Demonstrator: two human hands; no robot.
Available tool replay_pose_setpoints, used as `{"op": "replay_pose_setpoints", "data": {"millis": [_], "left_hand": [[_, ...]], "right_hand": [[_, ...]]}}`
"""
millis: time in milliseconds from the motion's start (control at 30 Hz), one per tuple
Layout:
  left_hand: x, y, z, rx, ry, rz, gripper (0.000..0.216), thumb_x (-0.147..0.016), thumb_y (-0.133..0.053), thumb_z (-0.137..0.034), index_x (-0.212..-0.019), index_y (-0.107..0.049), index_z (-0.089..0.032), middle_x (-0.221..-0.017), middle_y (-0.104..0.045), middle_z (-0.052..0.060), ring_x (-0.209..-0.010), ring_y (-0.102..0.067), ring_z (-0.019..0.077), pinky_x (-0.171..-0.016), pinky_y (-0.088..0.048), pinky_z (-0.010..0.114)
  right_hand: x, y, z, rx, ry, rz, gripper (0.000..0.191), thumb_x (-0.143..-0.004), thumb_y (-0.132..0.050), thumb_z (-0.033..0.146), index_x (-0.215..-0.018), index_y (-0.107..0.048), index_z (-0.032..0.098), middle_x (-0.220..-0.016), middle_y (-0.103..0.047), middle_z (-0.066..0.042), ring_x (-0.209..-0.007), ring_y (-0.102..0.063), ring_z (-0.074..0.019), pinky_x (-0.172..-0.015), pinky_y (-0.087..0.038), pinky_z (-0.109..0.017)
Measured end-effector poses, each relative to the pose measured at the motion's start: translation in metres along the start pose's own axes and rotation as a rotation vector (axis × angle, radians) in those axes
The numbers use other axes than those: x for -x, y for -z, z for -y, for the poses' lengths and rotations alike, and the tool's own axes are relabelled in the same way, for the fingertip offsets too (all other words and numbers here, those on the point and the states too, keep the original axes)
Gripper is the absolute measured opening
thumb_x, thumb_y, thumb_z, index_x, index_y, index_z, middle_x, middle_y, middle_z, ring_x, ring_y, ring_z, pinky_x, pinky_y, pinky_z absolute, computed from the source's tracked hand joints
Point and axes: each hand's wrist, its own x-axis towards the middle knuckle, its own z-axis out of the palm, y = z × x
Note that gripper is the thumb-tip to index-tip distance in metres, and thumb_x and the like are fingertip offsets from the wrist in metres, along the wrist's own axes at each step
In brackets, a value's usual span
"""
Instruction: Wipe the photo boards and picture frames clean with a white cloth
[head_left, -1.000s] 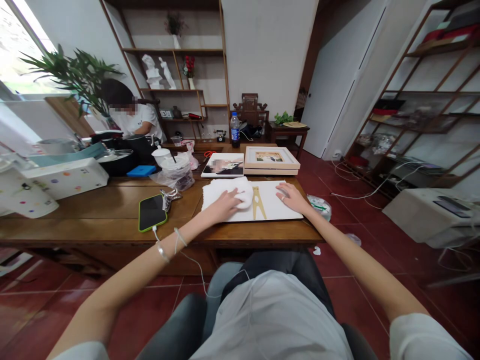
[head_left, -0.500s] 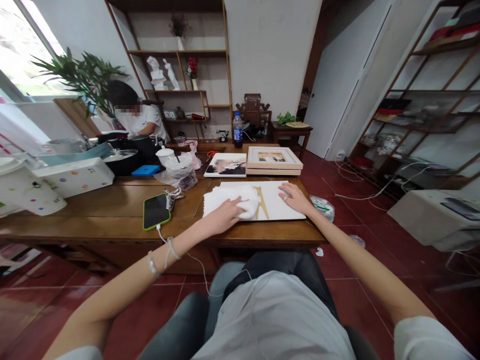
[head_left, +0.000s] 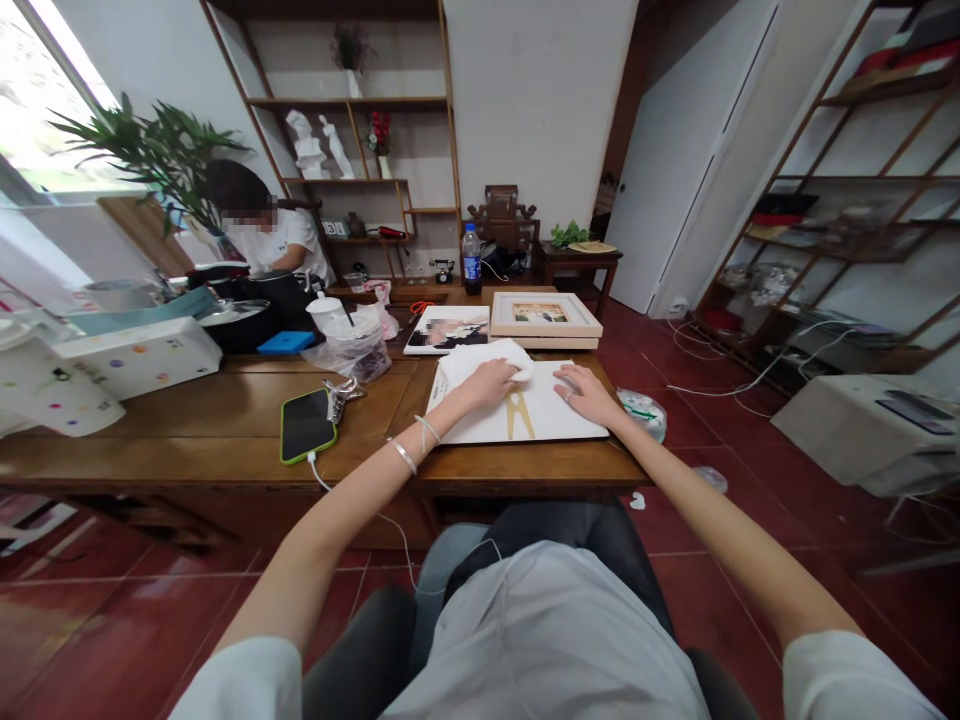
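Observation:
A white board (head_left: pixel 547 420) lies flat on the wooden table (head_left: pixel 187 420) in front of me, with a gold clothespin-shaped figure (head_left: pixel 517 412) on it. My left hand (head_left: pixel 491 383) is closed on a white cloth (head_left: pixel 472 360) and presses it on the board's upper left part. My right hand (head_left: pixel 589 392) lies flat and open on the board's right side, holding it down. A ring shows on one of its fingers.
A phone in a green case (head_left: pixel 306 424) with a cable lies left of the board. Behind the board are a photo print (head_left: pixel 448 330), stacked framed pictures (head_left: pixel 544 320), plastic bags (head_left: pixel 352 345) and a water bottle (head_left: pixel 470 260). Another person (head_left: pixel 262 235) sits at the far left. Shelves stand right.
My left hand has slid the cloth up and right across the board, from its lower left part towards the top. The right hand has stayed in place.

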Motion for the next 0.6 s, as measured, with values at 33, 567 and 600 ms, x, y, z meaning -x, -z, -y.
{"op": "replay_pose_setpoints", "data": {"millis": [33, 567, 600], "left_hand": [[0.004, 0.0, -0.004, -0.021, 0.003, 0.009, 0.022, -0.09, -0.045, -0.017, -0.103, -0.063, -0.015, -0.11, -0.064, 0.012, -0.105, -0.059, 0.0243, -0.094, -0.044, 0.037], [0.106, 0.023, -0.102, -0.16, -0.172, 0.116, 0.029, -0.09, -0.045, -0.014, -0.11, -0.065, -0.02, -0.146, -0.042, 0.009, -0.136, -0.035, 0.0336, -0.102, -0.04, 0.05], [0.1, 0.023, -0.098, -0.15, -0.162, 0.109, 0.028, -0.091, -0.045, -0.015, -0.11, -0.065, -0.019, -0.145, -0.043, 0.009, -0.135, -0.036, 0.0328, -0.102, -0.041, 0.049]], "right_hand": [[0.0, 0.0, 0.0, -0.001, -0.002, -0.003, 0.034, -0.086, -0.052, 0.034, -0.113, -0.062, 0.017, -0.129, -0.054, -0.014, -0.124, -0.046, -0.028, -0.107, -0.033, -0.047], [0.0, 0.0, 0.0, -0.023, 0.018, -0.043, 0.032, -0.084, -0.055, 0.033, -0.11, -0.065, 0.02, -0.126, -0.059, -0.011, -0.121, -0.05, -0.0273, -0.106, -0.036, -0.048], [0.0, 0.001, 0.001, -0.022, 0.011, -0.045, 0.031, -0.084, -0.055, 0.032, -0.11, -0.066, 0.019, -0.126, -0.059, -0.012, -0.121, -0.05, -0.0273, -0.106, -0.036, -0.047]]}}
